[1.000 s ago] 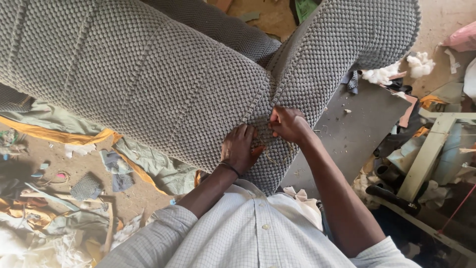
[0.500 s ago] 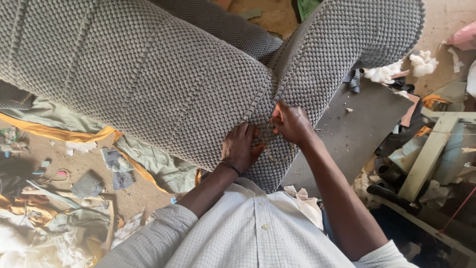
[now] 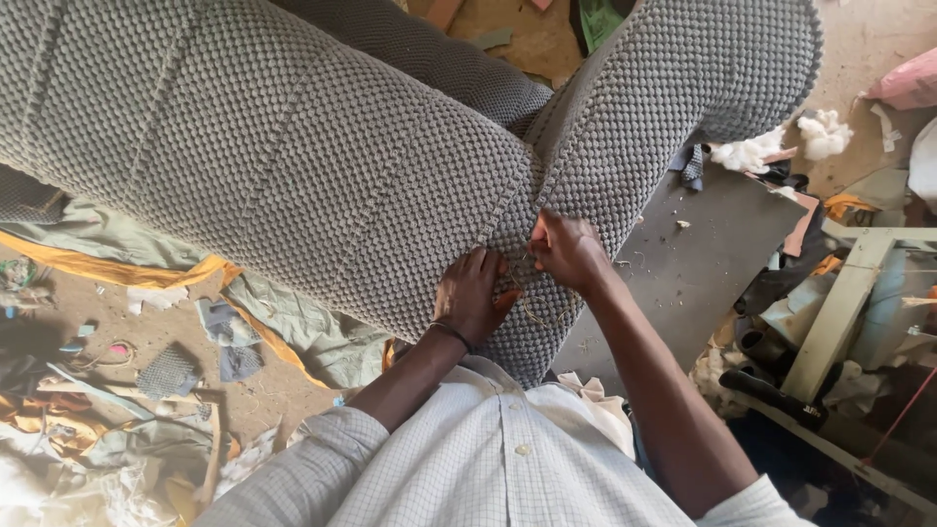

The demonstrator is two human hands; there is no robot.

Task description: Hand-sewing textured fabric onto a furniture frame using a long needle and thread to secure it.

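Littered workshop floor (image 3: 683, 283) under a grey sofa (image 3: 293, 166). Its seam (image 3: 532, 200) is pressed flat by the left hand (image 3: 470, 298); thread (image 3: 527, 310) is pinched by the right hand (image 3: 566, 249). Upper seam appears closed, the lower end unfinished.

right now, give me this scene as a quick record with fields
setting: cluttered workshop floor, seen from above
main thing: grey knobbly upholstered sofa piece
left hand: pressed flat on the fabric beside the seam
right hand: pinching at the seam, perhaps a thread; too small to tell
seam: where two padded sections meet
nearby: white stuffing tufts, dark board, green cloth, pale wooden frame
clothing: white checked shirt
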